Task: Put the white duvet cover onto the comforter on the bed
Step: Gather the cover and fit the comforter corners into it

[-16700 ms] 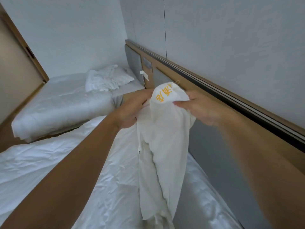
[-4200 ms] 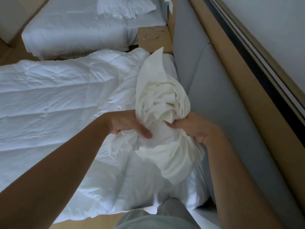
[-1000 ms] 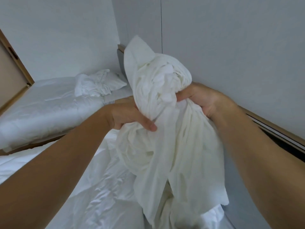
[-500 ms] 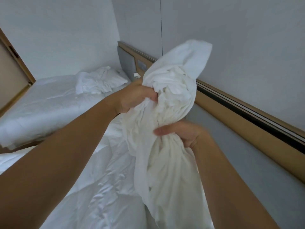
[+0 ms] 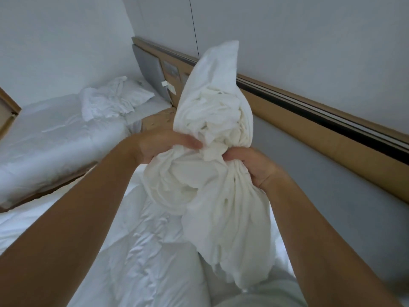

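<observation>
- Bunched into a thick wad as it is, the white duvet cover (image 5: 210, 134) is held up in the air between both hands. Its pointed top rises well above the fingers, and its loose tail hangs below them toward the person's grey-clad lap (image 5: 261, 299).
- The left hand (image 5: 159, 145) grips the wad from its left side, with its fingers (image 5: 190, 140) curled into the folds.
- The right hand (image 5: 254, 167) clutches it from the right side, slightly lower, with its fingers (image 5: 232, 154) hooked round a gathered neck of cloth.
- The two sets of fingertips sit near each other at the middle of the bundle, with a ridge of fabric between them.
- The comforter (image 5: 143, 251) lies spread and rumpled beneath the fingers and both forearms. It cannot be told whether the hanging tail of the cover touches it.
- To the right of the fingers stands a grey padded panel (image 5: 336, 209), topped by a wooden rail (image 5: 309, 136) with a dark strip along it.
- Just beyond the left fingers, a wooden nightstand top (image 5: 158, 118) shows.
- Farther off to the left of the fingers is the far bed (image 5: 55, 140), dressed in white, with a pillow (image 5: 135, 97) and crumpled linen (image 5: 99, 105) at its head.
</observation>
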{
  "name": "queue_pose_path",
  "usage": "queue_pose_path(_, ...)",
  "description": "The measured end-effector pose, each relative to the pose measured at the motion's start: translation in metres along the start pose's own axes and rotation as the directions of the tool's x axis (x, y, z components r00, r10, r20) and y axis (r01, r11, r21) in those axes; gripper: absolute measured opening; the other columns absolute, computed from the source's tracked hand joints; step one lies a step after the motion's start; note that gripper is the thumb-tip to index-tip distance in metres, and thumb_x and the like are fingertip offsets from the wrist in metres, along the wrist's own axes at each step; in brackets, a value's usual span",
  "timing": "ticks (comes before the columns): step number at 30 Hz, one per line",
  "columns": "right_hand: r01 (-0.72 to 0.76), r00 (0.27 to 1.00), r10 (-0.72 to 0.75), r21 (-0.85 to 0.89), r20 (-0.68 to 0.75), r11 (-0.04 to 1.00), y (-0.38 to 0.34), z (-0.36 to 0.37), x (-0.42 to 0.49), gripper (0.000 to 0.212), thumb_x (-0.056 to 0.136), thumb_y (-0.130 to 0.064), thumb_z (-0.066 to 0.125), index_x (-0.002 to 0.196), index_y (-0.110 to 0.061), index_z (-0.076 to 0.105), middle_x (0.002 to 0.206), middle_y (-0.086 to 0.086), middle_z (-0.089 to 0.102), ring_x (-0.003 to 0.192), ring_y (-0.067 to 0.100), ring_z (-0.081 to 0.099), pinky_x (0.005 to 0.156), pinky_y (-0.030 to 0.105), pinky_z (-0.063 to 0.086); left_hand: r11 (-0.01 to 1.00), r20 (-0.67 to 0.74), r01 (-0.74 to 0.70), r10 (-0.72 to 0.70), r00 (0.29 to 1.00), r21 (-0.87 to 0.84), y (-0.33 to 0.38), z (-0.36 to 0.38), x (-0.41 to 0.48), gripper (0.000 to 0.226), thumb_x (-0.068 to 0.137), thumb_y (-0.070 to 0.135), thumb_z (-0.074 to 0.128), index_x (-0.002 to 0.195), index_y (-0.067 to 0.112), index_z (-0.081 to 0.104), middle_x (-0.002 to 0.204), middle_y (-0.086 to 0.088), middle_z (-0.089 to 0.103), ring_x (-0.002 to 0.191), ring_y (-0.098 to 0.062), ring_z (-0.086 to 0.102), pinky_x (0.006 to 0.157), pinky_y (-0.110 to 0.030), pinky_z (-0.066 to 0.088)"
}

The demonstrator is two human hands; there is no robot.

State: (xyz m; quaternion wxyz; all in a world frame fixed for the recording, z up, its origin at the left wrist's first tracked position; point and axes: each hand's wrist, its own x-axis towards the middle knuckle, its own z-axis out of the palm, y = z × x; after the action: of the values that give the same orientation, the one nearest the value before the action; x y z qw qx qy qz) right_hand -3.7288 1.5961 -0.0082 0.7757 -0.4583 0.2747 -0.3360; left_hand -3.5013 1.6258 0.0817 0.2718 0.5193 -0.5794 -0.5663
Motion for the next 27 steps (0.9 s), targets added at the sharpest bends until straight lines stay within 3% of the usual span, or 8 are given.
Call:
queue_pose_path(2, 0.083, 0.996, -0.082, 0.018, -0.028, 0.996, -0.003, 0.001, 0.001, 0.056, 0.073, -0.01, 0.071, 0.129, -0.008, 0.066, 0.12, 0.015, 0.072, 0.109, 0.032, 0.071, 0.081, 0.04, 0.06, 0.994, 0.119, 0.105, -0.106, 0.987, 0.013, -0.015, 0.008, 0.0, 0.073, 0.048, 0.032, 0.101, 0.116, 0.033, 0.075, 0.122, 0.002, 0.073, 0.113, -0.02, 0.07, 0.083, -0.032, 0.06)
queue_pose_path(4, 0.144, 0.988, -0.144, -0.01, -0.055, 0.99, -0.002, 0.004, 0.004, 0.051, 0.075, -0.011, 0.07, 0.127, -0.011, 0.067, 0.119, 0.011, 0.074, 0.108, 0.029, 0.072, 0.084, 0.041, 0.06, 0.992, 0.219, 0.126, -0.121, 0.968, -0.01, -0.03, 0.016, 0.001, 0.062, 0.059, 0.019, 0.095, 0.114, 0.039, 0.075, 0.125, 0.001, 0.072, 0.117, -0.022, 0.068, 0.087, -0.037, 0.059)
queue_pose_path(6, 0.155, 0.984, -0.161, -0.079, -0.079, 0.985, 0.0, 0.008, 0.007, 0.045, 0.077, -0.011, 0.069, 0.121, -0.015, 0.07, 0.115, 0.007, 0.075, 0.105, 0.026, 0.073, 0.086, 0.042, 0.059, 0.984, 0.235, 0.175, -0.164, 0.958, -0.029, -0.042, 0.021, 0.001, 0.06, 0.057, 0.016, 0.096, 0.11, 0.037, 0.077, 0.123, -0.002, 0.073, 0.115, -0.024, 0.069, 0.086, -0.039, 0.059)
queue_pose_path(10, 0.151, 0.986, -0.16, -0.188, -0.036, 0.971, 0.004, 0.011, 0.01, 0.034, 0.08, -0.01, 0.068, 0.11, -0.025, 0.076, 0.113, 0.003, 0.076, 0.104, 0.022, 0.073, 0.084, 0.038, 0.06, 0.979, 0.147, 0.203, -0.197, 0.969, -0.029, -0.056, 0.027, -0.003, 0.049, 0.054, 0.019, 0.091, 0.1, 0.033, 0.081, 0.113, -0.001, 0.076, 0.105, -0.021, 0.073, 0.078, -0.034, 0.061)
queue_pose_path(16, 0.124, 0.99, -0.137, -0.211, -0.044, 0.969, 0.004, 0.005, 0.01, 0.033, 0.079, -0.015, 0.073, 0.108, -0.028, 0.075, 0.11, 0.0, 0.077, 0.101, 0.02, 0.074, 0.074, 0.029, 0.06, 0.989, -0.05, 0.019, -0.026, 0.998, -0.146, -0.061, 0.026, -0.006, 0.057, 0.052, 0.013, 0.077, 0.108, 0.019, 0.075, 0.107, -0.007, 0.077, 0.097, -0.025, 0.074, 0.075, -0.035, 0.06)
queue_pose_path(19, 0.047, 0.999, -0.042, -0.181, 0.033, 0.982, 0.004, 0.0, 0.005, 0.034, 0.082, -0.016, 0.077, 0.114, -0.027, 0.073, 0.112, 0.0, 0.077, 0.1, 0.019, 0.074, 0.073, 0.029, 0.06, 0.971, -0.179, -0.087, 0.047, 0.983, -0.222, -0.06, 0.022, -0.002, 0.044, 0.058, 0.006, 0.067, 0.101, 0.015, 0.076, 0.095, -0.004, 0.078, 0.092, -0.025, 0.073, 0.073, -0.034, 0.058)
queue_pose_path(22, -0.098, 0.971, 0.124, -0.131, 0.206, 0.986, 0.01, -0.003, 0.0, 0.03, 0.084, -0.013, 0.077, 0.11, -0.029, 0.078, 0.117, 0.003, 0.075, 0.107, 0.023, 0.072, 0.079, 0.034, 0.06, 0.962, -0.294, -0.17, 0.103, 0.95, -0.214, -0.06, 0.022, 0.003, 0.052, 0.047, 0.013, 0.072, 0.098, 0.012, 0.072, 0.09, -0.003, 0.076, 0.094, -0.027, 0.069, 0.079, -0.037, 0.055)
queue_pose_path(27, -0.259, 0.863, 0.402, -0.414, 0.306, 0.873, 0.017, -0.006, -0.003, 0.04, 0.079, 0.002, 0.077, 0.114, -0.018, 0.075, 0.12, 0.008, 0.074, 0.109, 0.028, 0.072, 0.082, 0.037, 0.06, 0.925, -0.299, -0.278, 0.198, 0.934, -0.258, -0.06, 0.03, 0.01, 0.046, 0.049, 0.018, 0.068, 0.094, 0.013, 0.074, 0.096, -0.007, 0.072, 0.098, -0.03, 0.067, 0.084, -0.041, 0.054)
